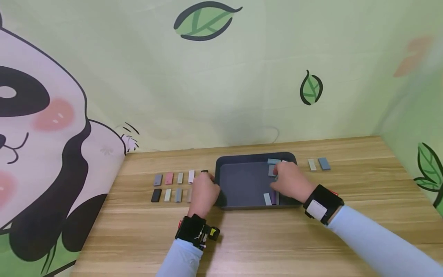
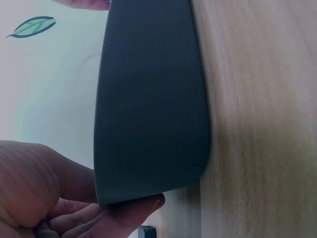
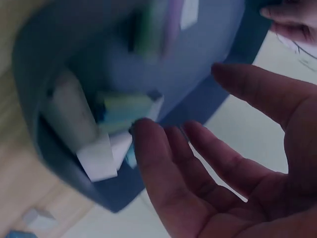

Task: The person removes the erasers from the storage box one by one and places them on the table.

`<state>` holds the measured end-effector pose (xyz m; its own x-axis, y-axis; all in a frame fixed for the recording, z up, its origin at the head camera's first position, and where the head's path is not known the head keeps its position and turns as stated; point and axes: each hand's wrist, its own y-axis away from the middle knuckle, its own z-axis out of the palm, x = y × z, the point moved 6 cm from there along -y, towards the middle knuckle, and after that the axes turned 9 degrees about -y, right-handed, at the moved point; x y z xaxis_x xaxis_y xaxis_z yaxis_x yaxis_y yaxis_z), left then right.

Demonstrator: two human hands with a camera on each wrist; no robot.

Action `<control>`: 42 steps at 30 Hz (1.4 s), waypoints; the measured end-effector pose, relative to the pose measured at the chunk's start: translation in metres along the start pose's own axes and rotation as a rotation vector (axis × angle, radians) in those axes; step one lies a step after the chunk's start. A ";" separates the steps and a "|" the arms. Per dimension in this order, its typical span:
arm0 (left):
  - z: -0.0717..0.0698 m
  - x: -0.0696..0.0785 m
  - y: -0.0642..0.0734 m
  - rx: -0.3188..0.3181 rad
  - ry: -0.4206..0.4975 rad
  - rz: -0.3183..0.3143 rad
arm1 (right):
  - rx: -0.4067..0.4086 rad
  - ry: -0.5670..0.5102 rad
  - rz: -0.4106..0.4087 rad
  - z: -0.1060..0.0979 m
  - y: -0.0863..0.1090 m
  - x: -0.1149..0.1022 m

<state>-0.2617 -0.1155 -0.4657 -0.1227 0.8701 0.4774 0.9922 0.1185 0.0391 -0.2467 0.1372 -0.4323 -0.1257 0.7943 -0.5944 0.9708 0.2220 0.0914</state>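
At left, two rows of small blocks [image 1: 167, 195] lie on the wooden table [image 1: 256, 238]. Next, the left hand [image 1: 204, 192] pinches the left end of the dark tray [image 1: 242, 184] between thumb and fingers. The tray's right end contains several loose blocks [image 1: 267, 199]; over them, the right hand [image 1: 290, 180] has its fingers curved and spread, pinching nothing. Farther right lie a pale block [image 1: 312, 165] and a blue block [image 1: 324, 163]. The step appears to be arranging blocks within the steadied tray; the next move probably calls for the right thumb and fingers to close on one.

Panda print [image 1: 52, 150], left | pale-green wall [image 1: 221, 96] | leaf print [image 1: 204, 23] | wood-grain table [image 1: 270, 238]
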 end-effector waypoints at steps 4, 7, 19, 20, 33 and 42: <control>0.000 0.001 0.000 0.007 0.001 0.014 | -0.048 0.001 0.028 0.014 0.004 0.003; -0.001 0.003 0.001 0.005 0.004 0.016 | -0.081 -0.010 0.072 0.022 0.006 0.006; -0.002 0.004 0.001 0.001 -0.012 0.012 | -0.113 0.021 0.111 0.032 0.011 0.008; -0.002 0.004 0.001 0.002 -0.013 0.010 | -0.115 0.018 0.114 0.032 0.011 0.008; -0.004 0.005 0.001 0.054 -0.027 0.075 | -0.195 0.010 0.139 0.036 0.007 0.005; -0.003 0.003 0.001 0.053 -0.026 0.066 | -0.178 -0.017 0.122 0.037 0.005 0.008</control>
<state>-0.2607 -0.1138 -0.4612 -0.0581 0.8891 0.4541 0.9957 0.0846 -0.0383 -0.2355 0.1236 -0.4666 -0.0048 0.8118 -0.5840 0.9268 0.2230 0.3023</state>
